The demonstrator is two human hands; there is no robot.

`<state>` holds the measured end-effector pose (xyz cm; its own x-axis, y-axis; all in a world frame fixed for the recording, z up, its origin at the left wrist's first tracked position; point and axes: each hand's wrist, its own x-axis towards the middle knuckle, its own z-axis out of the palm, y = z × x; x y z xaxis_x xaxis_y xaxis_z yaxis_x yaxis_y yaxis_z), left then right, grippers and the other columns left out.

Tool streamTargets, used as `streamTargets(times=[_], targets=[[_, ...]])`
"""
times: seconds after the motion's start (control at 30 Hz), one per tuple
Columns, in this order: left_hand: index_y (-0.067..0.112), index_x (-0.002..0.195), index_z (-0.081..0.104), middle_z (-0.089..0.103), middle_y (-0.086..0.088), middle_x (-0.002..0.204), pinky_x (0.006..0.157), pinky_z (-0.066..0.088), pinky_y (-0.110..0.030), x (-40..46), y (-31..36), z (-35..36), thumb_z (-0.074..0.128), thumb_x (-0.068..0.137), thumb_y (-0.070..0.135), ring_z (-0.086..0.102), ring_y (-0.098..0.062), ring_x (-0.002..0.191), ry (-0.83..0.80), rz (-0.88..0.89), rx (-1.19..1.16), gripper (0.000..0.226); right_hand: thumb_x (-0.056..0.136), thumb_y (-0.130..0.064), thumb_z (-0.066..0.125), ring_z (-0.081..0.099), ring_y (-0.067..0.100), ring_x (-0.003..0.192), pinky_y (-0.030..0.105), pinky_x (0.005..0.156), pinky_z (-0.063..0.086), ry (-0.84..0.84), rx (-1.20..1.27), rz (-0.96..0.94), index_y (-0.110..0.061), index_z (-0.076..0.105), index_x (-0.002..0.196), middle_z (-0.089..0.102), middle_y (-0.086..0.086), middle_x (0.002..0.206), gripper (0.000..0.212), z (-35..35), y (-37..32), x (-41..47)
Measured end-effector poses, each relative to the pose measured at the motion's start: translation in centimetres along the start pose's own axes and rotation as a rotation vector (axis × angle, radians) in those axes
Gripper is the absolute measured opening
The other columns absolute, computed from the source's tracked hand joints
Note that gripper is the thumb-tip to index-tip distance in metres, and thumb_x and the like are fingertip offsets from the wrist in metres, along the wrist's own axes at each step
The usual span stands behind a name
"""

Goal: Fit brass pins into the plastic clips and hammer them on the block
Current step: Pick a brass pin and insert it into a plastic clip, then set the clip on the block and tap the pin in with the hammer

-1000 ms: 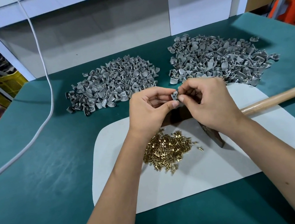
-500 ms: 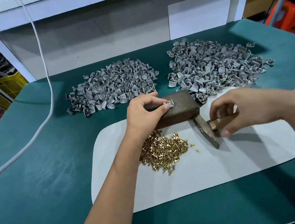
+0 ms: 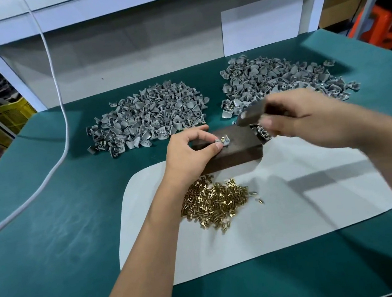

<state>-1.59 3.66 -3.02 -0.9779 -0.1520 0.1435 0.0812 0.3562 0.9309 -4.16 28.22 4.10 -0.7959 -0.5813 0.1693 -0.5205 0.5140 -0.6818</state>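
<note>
Two clip piles [image 3: 148, 118] sit on my green bench [image 3: 53, 240] below a grey wall. My left hand [image 3: 186, 150] pinches a pinned clip [image 3: 222, 141] on the block [image 3: 236, 152]; my right hand [image 3: 302, 115] grips the raised hammer [image 3: 250, 115]. Pins [image 3: 215, 202] lie on the white mat [image 3: 296, 210].

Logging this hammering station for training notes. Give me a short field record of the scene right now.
left hand: pinches clip on block
clip: grey, brass pin upright in it
block: dark, on white mat
right hand: grips hammer, raised above block, blurred
brass pins: heap on mat
clip piles: two, behind block
</note>
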Motion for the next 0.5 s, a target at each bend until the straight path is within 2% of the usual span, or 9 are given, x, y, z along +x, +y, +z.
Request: streamTargets(times=[0.07, 0.13, 0.2, 0.27, 0.33, 0.37, 0.4, 0.43, 0.5], targets=[[0.011, 0.085, 0.081, 0.070, -0.007, 0.125, 0.110, 0.047, -0.045, 0.0, 0.0, 0.0, 0.086, 0.079, 0.008, 0.064, -0.010, 0.120, -0.003, -0.007, -0.008, 0.008, 0.103, -0.029, 0.057, 0.055, 0.002, 0.063, 0.014, 0.056, 0.037, 0.060, -0.176, 0.011, -0.024, 0.062, 0.089, 0.062, -0.011, 0.072, 0.016, 1.7, -0.9, 0.9], [0.011, 0.085, 0.081, 0.070, -0.007, 0.124, 0.109, 0.047, -0.044, 0.0, 0.1, 0.0, 0.086, 0.079, 0.009, 0.064, -0.009, 0.120, -0.001, -0.011, 0.002, 0.009, 0.103, -0.031, 0.056, 0.052, 0.003, 0.061, 0.017, 0.054, 0.033, 0.040, -0.327, 0.013, -0.025, 0.054, 0.077, 0.058, -0.012, 0.069, 0.027, 2.8, -1.6, 1.6], [0.012, 0.084, 0.081, 0.071, -0.005, 0.122, 0.108, 0.048, -0.041, 0.0, 0.3, 0.0, 0.086, 0.078, 0.009, 0.064, -0.007, 0.119, 0.007, -0.012, 0.009, 0.008, 0.105, -0.031, 0.053, 0.051, 0.009, 0.060, 0.023, 0.055, 0.033, 0.065, -0.372, -0.010, -0.025, 0.049, 0.072, 0.057, -0.008, 0.066, 0.033, 2.8, -2.0, 2.1], [0.016, 0.080, 0.081, 0.071, -0.004, 0.121, 0.107, 0.048, -0.035, 0.1, 0.4, 0.0, 0.086, 0.078, 0.009, 0.064, -0.006, 0.118, 0.010, -0.013, 0.011, 0.009, 0.106, -0.034, 0.049, 0.050, 0.008, 0.054, 0.026, 0.052, 0.032, 0.212, -0.325, -0.059, -0.026, 0.049, 0.075, 0.055, -0.008, 0.063, 0.032, 2.4, -2.2, 2.2], [0.020, 0.077, 0.080, 0.070, -0.003, 0.122, 0.104, 0.047, -0.030, 0.1, 0.4, 0.0, 0.086, 0.078, 0.009, 0.064, -0.006, 0.117, 0.014, -0.012, 0.012, 0.013, 0.105, -0.039, 0.045, 0.046, 0.005, 0.048, 0.018, 0.047, 0.028, 0.381, -0.328, -0.108, -0.027, 0.052, 0.087, 0.050, -0.011, 0.059, 0.022, 2.7, -2.2, 2.2], [0.021, 0.077, 0.079, 0.070, -0.004, 0.124, 0.103, 0.047, -0.029, 0.1, 0.5, 0.0, 0.086, 0.078, 0.009, 0.065, -0.006, 0.116, 0.016, -0.011, 0.015, 0.013, 0.105, -0.040, 0.044, 0.046, 0.005, 0.048, 0.016, 0.046, 0.030, 0.383, -0.363, -0.105, -0.027, 0.053, 0.092, 0.049, -0.011, 0.060, 0.020, 3.1, -2.1, 2.3], [0.020, 0.077, 0.079, 0.069, -0.004, 0.125, 0.103, 0.047, -0.027, 0.1, 0.5, 0.0, 0.086, 0.078, 0.009, 0.065, -0.007, 0.115, 0.018, -0.008, 0.018, 0.013, 0.106, -0.039, 0.043, 0.050, 0.011, 0.052, 0.021, 0.049, 0.038, 0.313, -0.414, -0.070, -0.027, 0.052, 0.094, 0.050, -0.009, 0.063, 0.020, 3.8, -1.9, 2.4], [0.019, 0.079, 0.080, 0.069, -0.005, 0.126, 0.102, 0.048, -0.026, 0.1, 0.5, 0.0, 0.086, 0.079, 0.009, 0.065, -0.008, 0.115, 0.019, -0.007, 0.019, 0.012, 0.107, -0.039, 0.042, 0.054, 0.020, 0.059, 0.032, 0.056, 0.045, 0.203, -0.462, -0.008, -0.026, 0.050, 0.092, 0.050, -0.006, 0.066, 0.022, 4.3, -1.7, 2.6], [0.016, 0.081, 0.080, 0.069, -0.005, 0.127, 0.102, 0.047, -0.025, 0.0, 0.6, 0.0, 0.086, 0.079, 0.009, 0.064, -0.008, 0.117, 0.019, -0.006, 0.019, 0.009, 0.107, -0.039, 0.042, 0.055, 0.031, 0.071, 0.039, 0.066, 0.046, 0.079, -0.516, 0.098, -0.024, 0.048, 0.087, 0.050, -0.003, 0.071, 0.025, 4.3, -1.5, 2.9]])
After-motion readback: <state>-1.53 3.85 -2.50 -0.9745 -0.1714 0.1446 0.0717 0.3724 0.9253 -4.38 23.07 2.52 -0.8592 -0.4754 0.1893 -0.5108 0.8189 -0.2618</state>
